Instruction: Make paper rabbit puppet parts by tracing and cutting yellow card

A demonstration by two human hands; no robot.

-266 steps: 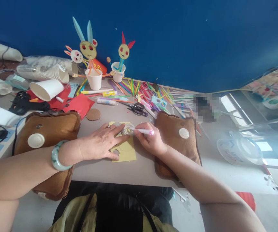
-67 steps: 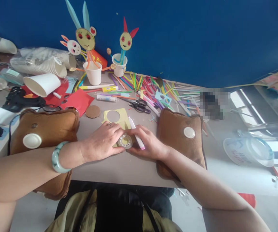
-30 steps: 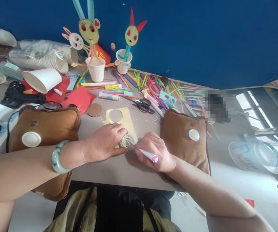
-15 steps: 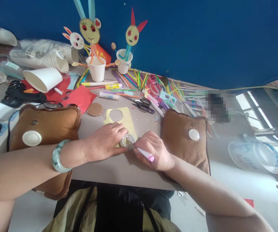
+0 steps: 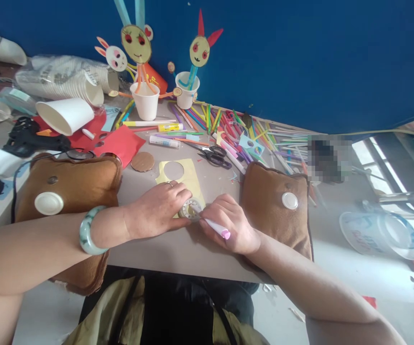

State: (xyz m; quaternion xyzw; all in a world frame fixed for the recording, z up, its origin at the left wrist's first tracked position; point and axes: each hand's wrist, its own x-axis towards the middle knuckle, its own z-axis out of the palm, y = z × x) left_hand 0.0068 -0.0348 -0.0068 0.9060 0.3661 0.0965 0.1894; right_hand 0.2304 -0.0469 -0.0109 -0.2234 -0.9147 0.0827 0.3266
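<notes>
My left hand grips the side of a small roll of tape, thumb in front and fingers behind. The roll lies flat on a sheet of yellow paper that has a round hole cut near its far end. My right hand is closed around a white marker with a pink end. The marker slants, its pink end toward me and its other end at the roll's centre opening. Fingers partly hide the tip, so I cannot tell whether it touches the paper.
Brown cushions, left and right, flank my arms. Beyond the paper are a brown disc, a glue stick, black-handled scissors and red paper. Paper cups with puppets, such as this cup, stand at the back.
The view shifts very slightly. Both hands keep their hold on the roll of tape and the marker, with little visible movement.
</notes>
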